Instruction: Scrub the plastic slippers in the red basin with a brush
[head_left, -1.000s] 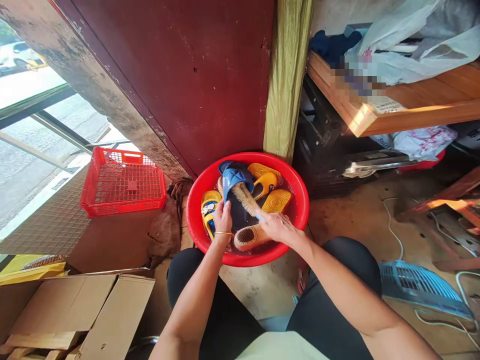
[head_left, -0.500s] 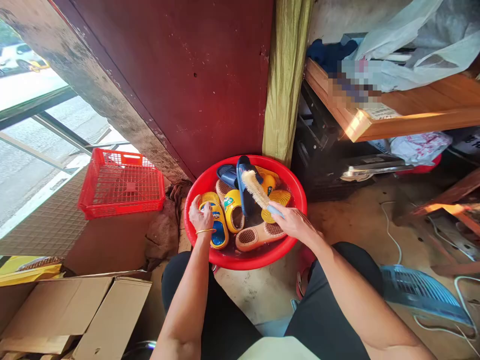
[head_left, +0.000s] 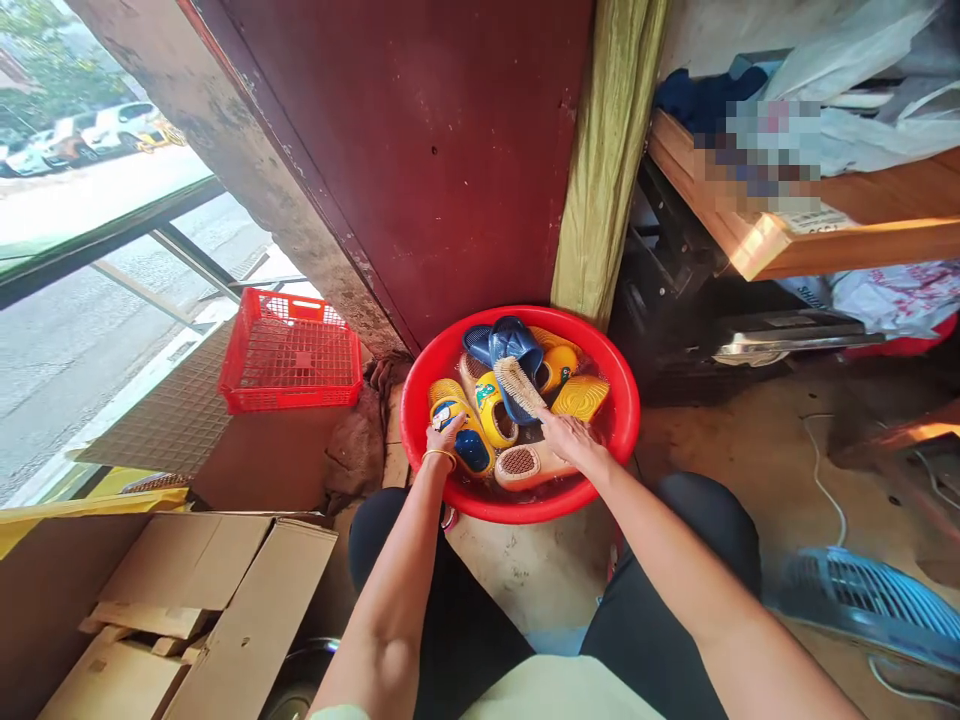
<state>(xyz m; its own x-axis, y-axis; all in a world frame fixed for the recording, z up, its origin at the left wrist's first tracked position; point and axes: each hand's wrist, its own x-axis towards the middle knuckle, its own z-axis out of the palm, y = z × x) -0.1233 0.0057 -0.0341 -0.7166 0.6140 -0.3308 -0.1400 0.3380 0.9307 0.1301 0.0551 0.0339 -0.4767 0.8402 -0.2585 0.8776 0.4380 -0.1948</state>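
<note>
A red basin between my knees holds water and several slippers. My left hand grips a yellow slipper with a blue sole part at the basin's left side. In my right hand is a scrubbing brush, its pale bristles facing up over a dark blue slipper. Beside them lie a yellow clog, a peach slipper turned sole up and a yellow sole.
Left of the basin are a red plastic crate and cardboard boxes. A dark red door stands behind. To the right are a wooden shelf and a blue fan on the floor.
The view has shifted left. The dark blue slipper has turned and now lies upper side up under the brush. My left hand has moved lower on the yellow slipper.
</note>
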